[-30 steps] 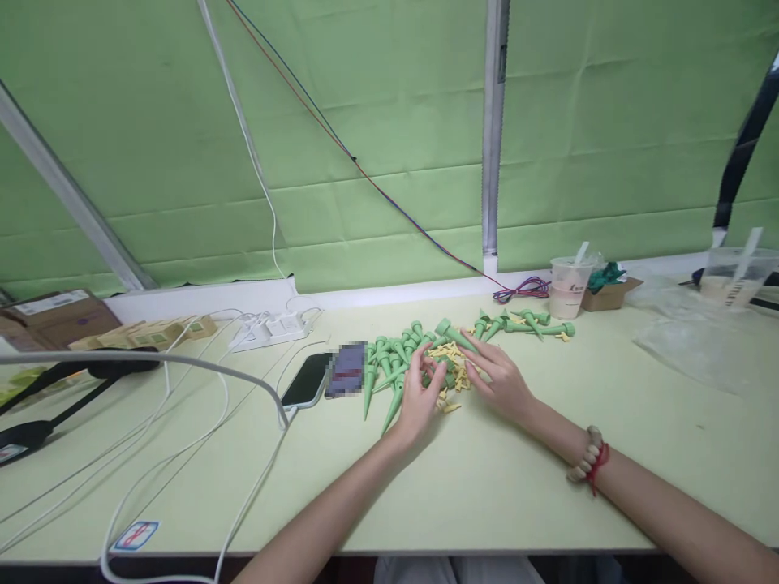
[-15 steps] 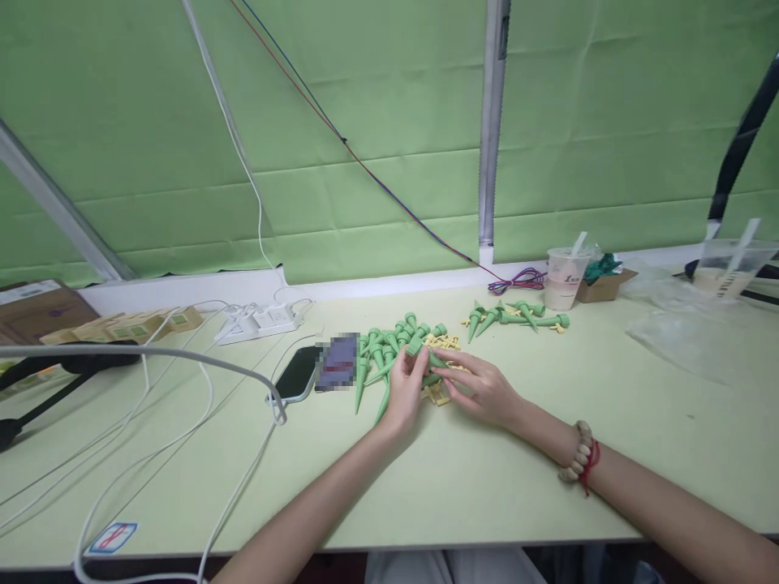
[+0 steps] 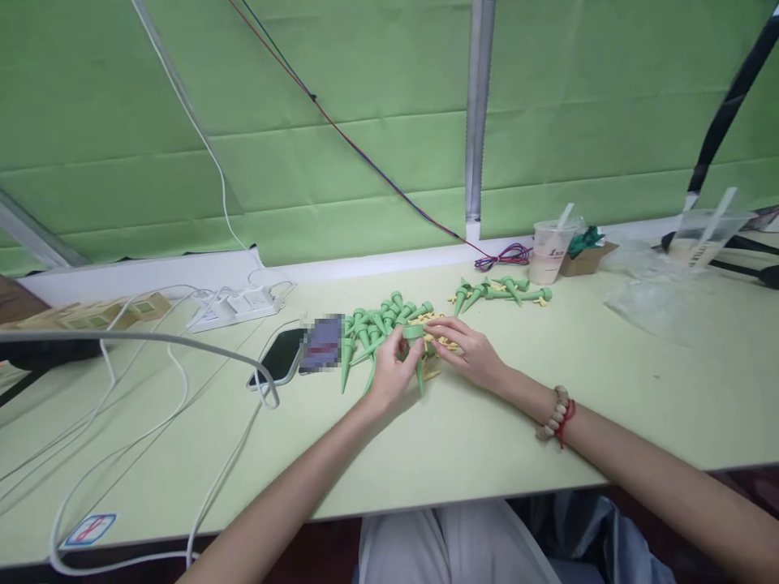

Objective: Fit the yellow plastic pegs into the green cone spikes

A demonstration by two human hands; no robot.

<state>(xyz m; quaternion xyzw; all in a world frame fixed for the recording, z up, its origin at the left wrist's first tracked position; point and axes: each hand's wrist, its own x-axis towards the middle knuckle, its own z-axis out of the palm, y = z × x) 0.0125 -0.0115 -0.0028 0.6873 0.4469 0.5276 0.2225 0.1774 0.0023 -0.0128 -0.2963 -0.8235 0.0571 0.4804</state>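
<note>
My left hand (image 3: 389, 375) is closed round a green plastic cone spike (image 3: 417, 355), held point down just above the table. My right hand (image 3: 468, 354) rests beside it with fingers bent over a heap of small yellow plastic pieces (image 3: 439, 342); whether it grips one I cannot make out. A pile of several more green spikes (image 3: 372, 324) lies just left of and behind my hands. A second, smaller group of green spikes (image 3: 499, 290) lies farther back on the right.
A phone (image 3: 281, 357) with a blurred patch lies left of the pile, with white cables (image 3: 146, 405) and a power strip (image 3: 237, 307) beyond. A plastic cup (image 3: 546, 251), a small cardboard box (image 3: 581, 258) and clear plastic bags (image 3: 657, 296) stand at the back right. The table edge (image 3: 487, 496) is near my lap.
My left hand has picked one green spike out of the pile and turned it point down. My right hand drew in closer to it. The camera has tilted down slightly.
</note>
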